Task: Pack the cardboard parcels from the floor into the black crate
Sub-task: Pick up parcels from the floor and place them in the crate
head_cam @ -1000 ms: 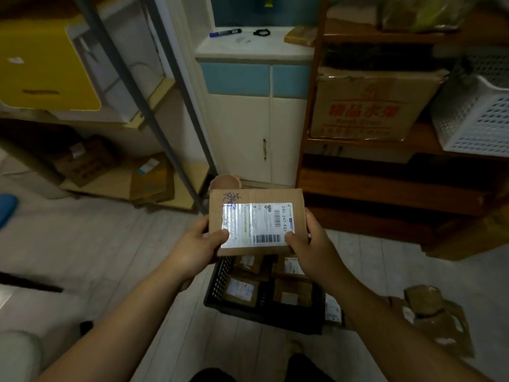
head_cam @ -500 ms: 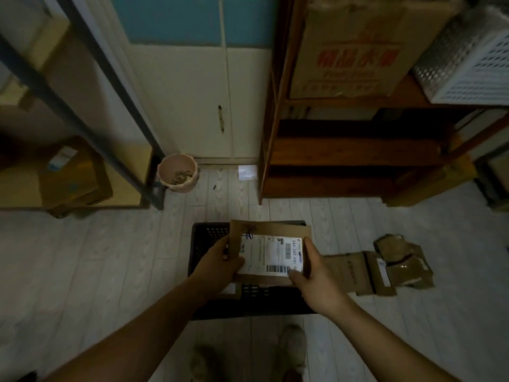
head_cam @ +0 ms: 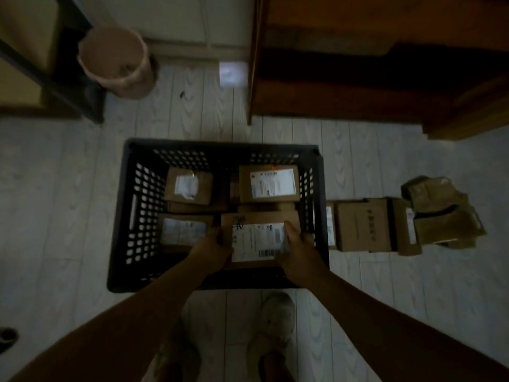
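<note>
Two hands, one parcel between them. Crate [head_cam: 129, 216]: black, on the floor, three labelled parcels [head_cam: 188, 186] lying inside. Left hand [head_cam: 212, 249]: fingers curled on the held parcel's left edge. Held parcel [head_cam: 259, 238]: label up, inside the crate's near right corner; whether it rests on anything cannot be told. Right hand [head_cam: 300, 252]: thumb on the label, gripping the right edge. Loose parcels [head_cam: 363, 227]: floor, just beside the crate's right wall.
</note>
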Demonstrator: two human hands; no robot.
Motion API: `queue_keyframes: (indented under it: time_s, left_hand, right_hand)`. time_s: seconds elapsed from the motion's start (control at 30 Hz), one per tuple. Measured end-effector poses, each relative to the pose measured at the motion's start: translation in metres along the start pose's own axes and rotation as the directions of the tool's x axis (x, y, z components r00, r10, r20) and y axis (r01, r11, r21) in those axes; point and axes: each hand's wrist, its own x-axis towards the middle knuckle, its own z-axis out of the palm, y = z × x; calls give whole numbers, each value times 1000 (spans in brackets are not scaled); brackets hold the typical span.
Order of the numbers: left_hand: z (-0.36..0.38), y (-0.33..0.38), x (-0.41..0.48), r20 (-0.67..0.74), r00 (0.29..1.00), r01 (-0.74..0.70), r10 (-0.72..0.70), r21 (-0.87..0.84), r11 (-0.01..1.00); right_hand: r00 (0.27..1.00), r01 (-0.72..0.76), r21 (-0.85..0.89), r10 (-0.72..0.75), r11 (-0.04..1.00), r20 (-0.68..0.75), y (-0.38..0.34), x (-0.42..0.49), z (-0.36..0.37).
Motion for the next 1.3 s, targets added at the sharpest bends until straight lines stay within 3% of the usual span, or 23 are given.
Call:
queue_keyframes:
  time_s: [0.13, 0.2, 0.3, 0.4, 0.53, 0.7, 0.9, 1.03, 1.2, 1.3]
  left_hand:
    - [40, -24, 55, 117, 993, 27, -23, -26, 999]
    - [54, -29, 74, 131, 991, 18, -23, 41, 999]
    - [71, -28, 87, 167, 986, 2, -15, 79, 997]
    - [84, -26, 96, 249, 969, -29, -1, 118, 993]
    - [81, -31, 106, 245, 969, -11, -28, 156, 988]
    - [57, -24, 86, 202, 979, 8, -14, 29, 1000]
    - [-2, 0, -7, 159, 987, -26, -14, 248, 968]
    - [-33, 36, -108, 122, 982, -166, 142, 217, 962]
    - [-65, 35, -196, 65, 973, -229, 221, 158, 961]
    - [-74, 61, -270, 13, 939, -337, 345, 251, 908]
  right_hand:
    - [996, -70, -74, 73, 995, 44, 38, 40, 29]
    - [993, -102, -126, 110, 987, 53, 51, 50, 36]
    - [996, -39, -258, 58, 965, 67, 71, 57, 48]
    - [982, -26, -326, 86, 945, 169, 81, 62, 60]
    - [969, -46, -236, 100, 971, 225, 84, 72, 66]
    - [983, -38, -72, 50, 997, 174, 71, 58, 46]
    - [997, 12, -47, -8, 999, 82, 25, -4, -20]
    - [1000, 19, -61, -18, 998, 19, -16, -76, -80]
    - [999, 54, -87, -54, 995, 0, -52, -181, -144]
    - [996, 61, -53, -64, 997, -56, -63, -238, -170]
